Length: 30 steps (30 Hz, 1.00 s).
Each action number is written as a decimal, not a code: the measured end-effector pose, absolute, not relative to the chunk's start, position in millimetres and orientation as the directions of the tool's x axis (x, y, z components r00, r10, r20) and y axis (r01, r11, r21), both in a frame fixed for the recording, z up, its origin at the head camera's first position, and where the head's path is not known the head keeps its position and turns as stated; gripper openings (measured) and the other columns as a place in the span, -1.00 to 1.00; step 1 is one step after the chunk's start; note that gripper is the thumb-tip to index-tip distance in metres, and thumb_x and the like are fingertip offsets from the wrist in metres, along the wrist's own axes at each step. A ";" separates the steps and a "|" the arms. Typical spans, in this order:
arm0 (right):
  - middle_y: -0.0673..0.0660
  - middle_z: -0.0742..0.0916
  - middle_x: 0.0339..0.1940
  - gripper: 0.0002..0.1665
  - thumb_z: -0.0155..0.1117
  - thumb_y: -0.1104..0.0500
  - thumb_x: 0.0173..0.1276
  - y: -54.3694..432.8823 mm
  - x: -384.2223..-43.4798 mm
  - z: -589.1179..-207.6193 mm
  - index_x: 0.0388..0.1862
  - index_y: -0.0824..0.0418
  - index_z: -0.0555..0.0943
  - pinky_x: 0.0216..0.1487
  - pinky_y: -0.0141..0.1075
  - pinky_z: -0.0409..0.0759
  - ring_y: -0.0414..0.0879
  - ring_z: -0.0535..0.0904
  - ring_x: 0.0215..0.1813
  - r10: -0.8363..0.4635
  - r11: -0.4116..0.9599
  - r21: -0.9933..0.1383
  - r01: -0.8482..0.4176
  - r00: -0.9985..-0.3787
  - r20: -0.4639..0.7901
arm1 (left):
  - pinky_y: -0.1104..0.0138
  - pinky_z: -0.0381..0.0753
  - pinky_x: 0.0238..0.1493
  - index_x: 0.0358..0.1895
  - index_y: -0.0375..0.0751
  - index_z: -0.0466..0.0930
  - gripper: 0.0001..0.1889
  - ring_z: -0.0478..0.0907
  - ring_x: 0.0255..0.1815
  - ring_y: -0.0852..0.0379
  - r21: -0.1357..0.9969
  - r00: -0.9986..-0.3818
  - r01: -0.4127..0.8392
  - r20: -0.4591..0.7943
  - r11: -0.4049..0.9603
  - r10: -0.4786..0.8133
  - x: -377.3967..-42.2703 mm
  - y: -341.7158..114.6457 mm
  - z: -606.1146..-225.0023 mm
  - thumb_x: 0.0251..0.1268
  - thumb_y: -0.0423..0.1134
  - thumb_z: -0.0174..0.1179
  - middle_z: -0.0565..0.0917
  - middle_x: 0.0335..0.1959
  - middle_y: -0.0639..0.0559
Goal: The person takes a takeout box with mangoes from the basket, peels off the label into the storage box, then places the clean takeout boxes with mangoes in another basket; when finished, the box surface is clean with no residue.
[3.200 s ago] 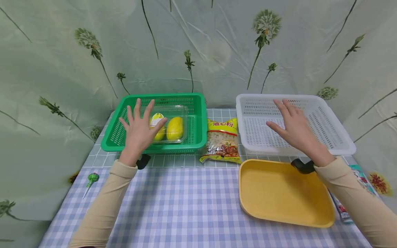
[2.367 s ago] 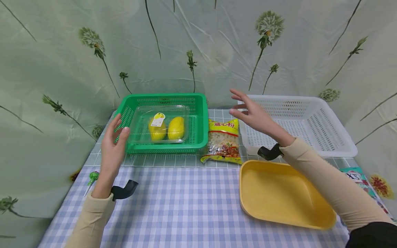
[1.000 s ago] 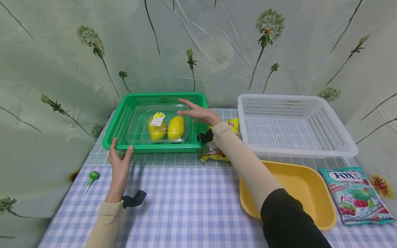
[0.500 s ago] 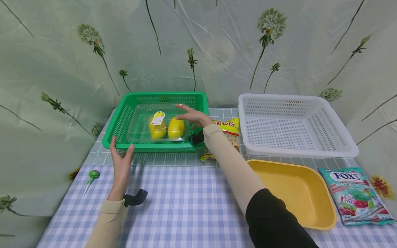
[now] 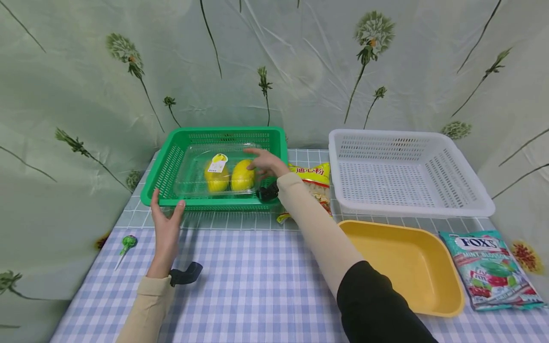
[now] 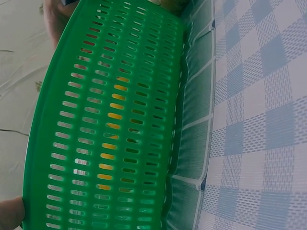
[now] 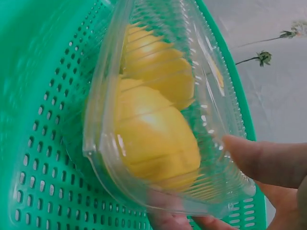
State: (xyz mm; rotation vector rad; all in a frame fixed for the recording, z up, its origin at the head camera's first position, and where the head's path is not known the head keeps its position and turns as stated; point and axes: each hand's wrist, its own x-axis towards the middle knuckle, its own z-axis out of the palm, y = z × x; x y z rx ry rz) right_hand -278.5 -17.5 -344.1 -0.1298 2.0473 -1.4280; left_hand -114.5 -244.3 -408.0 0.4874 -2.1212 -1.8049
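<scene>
A clear plastic clamshell box (image 5: 190, 174) with two smooth yellow fruits (image 5: 242, 175) and a white-and-yellow label lies inside the green basket (image 5: 165, 174). My right hand (image 5: 268, 164) grips the box's right end. In the right wrist view its thumb (image 7: 266, 163) presses the clear plastic, while fingertips (image 7: 170, 213) show at the lower edge. My left hand (image 5: 166, 228) touches the basket's front rim near its left corner, thumb and index finger spread apart. One of its digits meets the rim in the left wrist view; its other fingers are hidden.
A yellow noodle bag (image 5: 315, 178), partly behind the right sleeve, lies between the green basket and a white basket (image 5: 411, 207). In front are a yellow tray (image 5: 407, 267) and a teal candy bag (image 5: 491, 271). A green lollipop (image 5: 127, 242) lies at left.
My right hand has moved from above the white basket leftward to the clamshell box and taken hold of it. My left hand has come down to the green basket's front rim and stayed there.
</scene>
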 end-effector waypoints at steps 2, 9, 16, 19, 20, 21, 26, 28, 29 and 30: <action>0.15 0.19 0.50 -0.29 0.04 0.35 0.45 -15.4 -276.8 -341.7 0.51 -0.06 0.19 -0.03 -0.06 0.54 -0.07 0.21 -0.57 -0.417 0.386 -0.884 0.262 -0.806 -0.421 | -0.05 -0.22 0.42 0.55 0.13 -0.33 -0.19 -0.42 0.51 0.08 0.988 -0.894 -0.054 0.017 0.145 -0.449 -115.3 -244.8 -408.9 0.45 -0.07 0.04 -0.34 0.54 0.06; 0.20 0.23 0.48 -0.30 0.06 0.35 0.45 -4.0 -274.9 -332.9 0.52 0.02 0.19 0.07 -0.02 0.53 0.27 0.33 0.30 -0.432 0.321 -0.921 0.221 -0.831 -0.350 | -0.05 -0.21 0.42 0.55 0.15 -0.33 -0.18 -0.41 0.51 0.08 0.989 -0.896 -0.041 0.025 0.139 -0.443 -115.9 -245.4 -411.3 0.45 -0.10 0.05 -0.34 0.54 0.08; 0.26 0.34 0.40 -0.30 0.10 0.33 0.44 13.8 -274.3 -316.7 0.51 0.04 0.20 0.06 -0.03 0.54 0.29 0.39 0.26 -0.462 0.261 -0.951 0.168 -0.843 -0.275 | -0.05 -0.20 0.41 0.55 0.10 -0.31 -0.18 -0.38 0.51 0.07 0.986 -0.889 -0.043 0.037 0.163 -0.456 -115.0 -243.1 -409.6 0.44 -0.09 0.06 -0.30 0.54 0.04; 0.25 0.35 0.38 -0.31 0.11 0.31 0.44 23.8 -271.2 -307.3 0.50 0.03 0.22 0.04 -0.04 0.56 0.26 0.44 0.22 -0.471 0.240 -0.958 0.155 -0.844 -0.255 | -0.05 -0.19 0.41 0.55 0.09 -0.30 -0.19 -0.38 0.51 0.06 0.985 -0.888 -0.043 0.039 0.167 -0.458 -115.4 -242.6 -409.2 0.44 -0.08 0.06 -0.30 0.54 0.03; 0.24 0.36 0.37 -0.32 0.11 0.30 0.44 27.3 -270.0 -304.4 0.49 0.02 0.23 0.03 -0.05 0.56 0.25 0.45 0.20 -0.473 0.235 -0.960 0.154 -0.845 -0.251 | -0.05 -0.19 0.41 0.55 0.09 -0.30 -0.19 -0.38 0.51 0.06 0.985 -0.888 -0.042 0.040 0.168 -0.458 -115.5 -242.6 -409.1 0.44 -0.08 0.06 -0.30 0.54 0.02; 0.23 0.37 0.36 -0.32 0.12 0.29 0.44 30.9 -268.5 -301.9 0.49 0.01 0.24 0.02 -0.06 0.57 0.23 0.47 0.19 -0.474 0.229 -0.962 0.150 -0.846 -0.245 | -0.05 -0.19 0.41 0.55 0.09 -0.30 -0.19 -0.38 0.51 0.06 0.985 -0.888 -0.042 0.040 0.167 -0.458 -115.7 -242.6 -409.0 0.44 -0.08 0.06 -0.30 0.54 0.02; 0.22 0.46 0.24 -0.35 0.13 0.25 0.44 49.2 -259.6 -291.7 0.47 -0.01 0.27 0.00 -0.08 0.58 0.18 0.52 0.05 -0.482 0.215 -0.970 0.116 -0.851 -0.209 | -0.05 -0.19 0.42 0.55 0.09 -0.31 -0.19 -0.38 0.51 0.06 0.983 -0.890 -0.044 0.043 0.179 -0.454 -115.9 -242.9 -409.5 0.45 -0.08 0.05 -0.30 0.54 0.02; 0.23 0.47 0.21 -0.35 0.13 0.24 0.44 56.6 -254.8 -287.8 0.47 0.00 0.27 0.00 -0.08 0.57 0.17 0.52 0.00 -0.491 0.209 -0.973 0.097 -0.850 -0.190 | -0.05 -0.19 0.42 0.55 0.08 -0.32 -0.19 -0.39 0.51 0.06 0.982 -0.890 -0.045 0.044 0.182 -0.453 -115.5 -243.0 -409.7 0.46 -0.08 0.04 -0.31 0.54 0.02; 0.24 0.47 0.19 -0.36 0.13 0.24 0.44 60.2 -252.5 -286.0 0.47 0.01 0.26 0.00 -0.08 0.57 0.17 0.52 -0.03 -0.495 0.205 -0.975 0.089 -0.850 -0.182 | -0.04 -0.19 0.42 0.55 0.08 -0.33 -0.19 -0.39 0.51 0.07 0.982 -0.891 -0.046 0.043 0.184 -0.452 -115.4 -242.9 -409.7 0.46 -0.07 0.03 -0.31 0.54 0.02; 0.25 0.48 0.18 -0.36 0.13 0.23 0.45 63.8 -250.3 -284.3 0.47 0.01 0.26 0.00 -0.08 0.57 0.17 0.52 -0.04 -0.498 0.203 -0.976 0.083 -0.849 -0.176 | -0.04 -0.20 0.42 0.55 0.09 -0.33 -0.19 -0.39 0.51 0.07 0.982 -0.891 -0.046 0.043 0.185 -0.451 -115.3 -242.8 -409.8 0.46 -0.06 0.03 -0.31 0.54 0.03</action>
